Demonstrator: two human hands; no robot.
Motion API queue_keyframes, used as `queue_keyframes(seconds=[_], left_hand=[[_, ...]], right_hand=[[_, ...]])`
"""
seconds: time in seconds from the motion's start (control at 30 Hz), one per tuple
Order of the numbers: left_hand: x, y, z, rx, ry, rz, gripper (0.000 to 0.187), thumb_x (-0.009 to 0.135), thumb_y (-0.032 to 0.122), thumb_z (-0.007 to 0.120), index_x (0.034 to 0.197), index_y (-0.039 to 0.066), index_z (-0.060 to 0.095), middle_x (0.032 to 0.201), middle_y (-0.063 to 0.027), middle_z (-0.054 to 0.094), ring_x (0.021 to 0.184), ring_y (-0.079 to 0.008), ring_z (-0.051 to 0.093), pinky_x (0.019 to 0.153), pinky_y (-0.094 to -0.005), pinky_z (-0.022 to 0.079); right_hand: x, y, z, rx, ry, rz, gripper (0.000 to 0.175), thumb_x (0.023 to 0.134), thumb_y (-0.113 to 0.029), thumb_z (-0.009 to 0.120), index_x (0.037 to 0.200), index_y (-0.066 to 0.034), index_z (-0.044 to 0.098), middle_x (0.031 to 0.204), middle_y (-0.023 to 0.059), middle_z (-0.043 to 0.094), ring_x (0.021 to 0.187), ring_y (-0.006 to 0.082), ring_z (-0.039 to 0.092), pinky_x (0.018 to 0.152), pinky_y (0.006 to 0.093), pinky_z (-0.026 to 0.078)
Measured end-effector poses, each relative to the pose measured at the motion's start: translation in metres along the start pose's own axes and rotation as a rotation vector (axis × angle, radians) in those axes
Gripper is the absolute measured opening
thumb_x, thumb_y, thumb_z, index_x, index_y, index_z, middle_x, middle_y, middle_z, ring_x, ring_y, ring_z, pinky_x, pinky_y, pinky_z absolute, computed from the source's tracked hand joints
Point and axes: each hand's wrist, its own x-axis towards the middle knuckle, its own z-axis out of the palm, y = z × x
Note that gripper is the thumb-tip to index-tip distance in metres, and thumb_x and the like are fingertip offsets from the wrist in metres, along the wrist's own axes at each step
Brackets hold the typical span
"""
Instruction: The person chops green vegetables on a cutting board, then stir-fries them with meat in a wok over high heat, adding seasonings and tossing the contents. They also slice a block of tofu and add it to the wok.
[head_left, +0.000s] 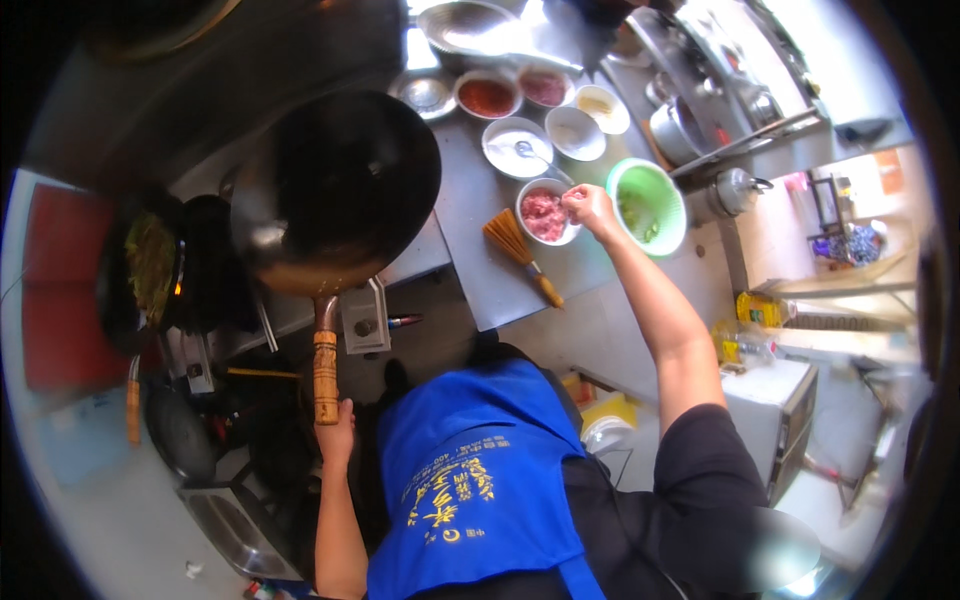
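Note:
A black wok (337, 187) with a wooden handle (325, 375) is held tilted over the stove, its dark round surface towards the camera. My left hand (337, 433) grips the lower end of that handle. My right hand (589, 208) is at the right rim of a white bowl of raw pinkish meat (541, 214), fingertips pinched together; whether they hold some meat or the rim is too small to tell. Just right of it stands a green plastic basket (671, 187) with green pieces inside. A bamboo wok brush (517, 244) lies below the meat bowl.
Behind the meat bowl stand a white bowl with a spoon (517, 148), another white bowl (575, 133) and a bowl of red sauce (487, 97). At left, a second wok (150, 270) holds food near a visible flame. A kettle (733, 192) and shelved pots stand at right.

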Motion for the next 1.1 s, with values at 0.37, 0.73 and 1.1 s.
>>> queue_keyframes(seconds=[0.37, 0.73, 1.1], left_hand=[[-0.069, -0.043, -0.029, 0.089, 0.073, -0.282, 0.042, 0.102, 0.015, 0.071, 0.139, -0.002, 0.062, 0.096, -0.0069, 0.068, 0.071, -0.0117, 0.065, 0.059, -0.0266, 0.056], [-0.031, 0.014, 0.000, 0.046, -0.053, -0.159, 0.044, 0.101, 0.016, 0.072, 0.141, 0.003, 0.060, 0.102, -0.0062, 0.067, 0.080, -0.0122, 0.067, 0.068, -0.0283, 0.057], [0.100, 0.057, 0.063, 0.456, -0.014, 0.575, 0.051, 0.093, 0.026, 0.082, 0.131, -0.001, 0.062, 0.127, -0.0231, 0.066, 0.120, -0.0395, 0.063, 0.102, -0.0472, 0.051]], right_hand=[[0.008, 0.037, 0.028, 0.030, 0.113, 0.011, 0.018, 0.091, -0.015, 0.076, 0.099, 0.0008, 0.076, 0.085, 0.0118, 0.077, 0.072, 0.0199, 0.073, 0.063, 0.0340, 0.059], [0.002, -0.010, 0.059, -0.609, 0.021, -0.240, 0.034, 0.095, -0.034, 0.069, 0.116, -0.0071, 0.071, 0.106, 0.0223, 0.078, 0.103, 0.0424, 0.074, 0.091, 0.0524, 0.058], [-0.045, -0.042, 0.042, -0.676, 0.192, -0.283, 0.021, 0.096, -0.029, 0.073, 0.100, -0.0086, 0.069, 0.098, 0.0170, 0.072, 0.093, 0.0404, 0.069, 0.085, 0.0514, 0.055]])
